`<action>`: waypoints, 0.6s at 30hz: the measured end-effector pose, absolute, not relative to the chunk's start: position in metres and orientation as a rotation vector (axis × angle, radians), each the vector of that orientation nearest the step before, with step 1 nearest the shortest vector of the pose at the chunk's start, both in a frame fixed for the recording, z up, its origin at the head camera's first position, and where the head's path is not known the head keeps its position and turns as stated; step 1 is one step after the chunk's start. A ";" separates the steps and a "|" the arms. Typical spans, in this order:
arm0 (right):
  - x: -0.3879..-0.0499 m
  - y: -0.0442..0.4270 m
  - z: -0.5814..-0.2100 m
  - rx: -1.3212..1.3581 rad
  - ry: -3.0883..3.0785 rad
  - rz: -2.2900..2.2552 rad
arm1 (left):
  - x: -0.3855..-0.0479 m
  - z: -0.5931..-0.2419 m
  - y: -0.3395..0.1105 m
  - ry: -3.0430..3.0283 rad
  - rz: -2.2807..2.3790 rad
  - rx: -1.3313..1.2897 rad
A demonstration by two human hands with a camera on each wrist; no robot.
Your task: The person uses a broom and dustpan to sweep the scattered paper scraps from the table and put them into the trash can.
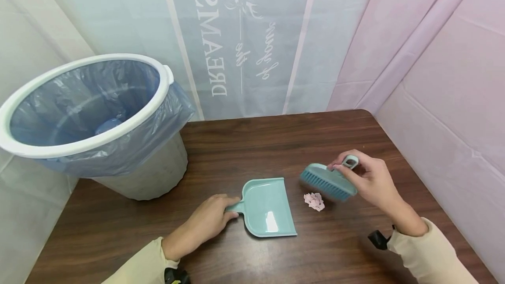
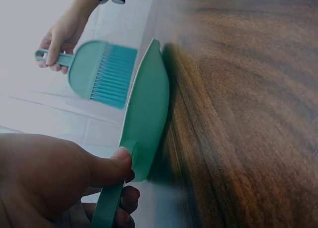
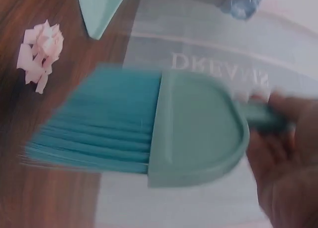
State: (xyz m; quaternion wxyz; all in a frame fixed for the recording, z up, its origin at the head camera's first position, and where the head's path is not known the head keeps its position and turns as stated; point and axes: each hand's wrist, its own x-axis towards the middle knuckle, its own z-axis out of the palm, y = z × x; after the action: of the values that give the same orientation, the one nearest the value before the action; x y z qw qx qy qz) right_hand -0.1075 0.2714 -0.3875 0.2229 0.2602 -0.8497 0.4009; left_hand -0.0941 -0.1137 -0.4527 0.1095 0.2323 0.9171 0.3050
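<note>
A teal dustpan lies on the dark wood table, its wide edge facing right. My left hand grips its short handle, thumb on top in the left wrist view. My right hand holds a matching hand brush by its looped handle. The brush's bristles look blurred in the right wrist view and hang above the table. A small pile of pale pink paper scraps sits between the dustpan's edge and the brush, touching neither.
A tall trash bin with a white rim and a bluish plastic liner stands at the left. Some bluish thing lies inside it. Behind the table hangs a cloth with mirrored lettering; pale cloth also covers both sides.
</note>
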 end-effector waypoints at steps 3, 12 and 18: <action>-0.097 0.263 -0.388 0.536 -2.312 0.863 | -0.093 -0.453 -0.114 2.706 0.886 0.677; -0.083 0.250 -0.409 0.360 -2.246 0.538 | -0.093 -0.450 -0.110 2.764 0.805 0.686; -0.083 0.246 -0.418 0.348 -2.274 0.511 | -0.091 -0.444 -0.106 2.806 0.671 0.695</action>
State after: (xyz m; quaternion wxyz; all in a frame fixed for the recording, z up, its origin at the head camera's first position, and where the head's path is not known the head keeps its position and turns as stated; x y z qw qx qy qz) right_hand -0.0834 0.2461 -0.4179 0.3823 0.1365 -0.8917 0.2003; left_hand -0.0908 -0.1061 -0.4440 0.0870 0.2334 0.9419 0.2252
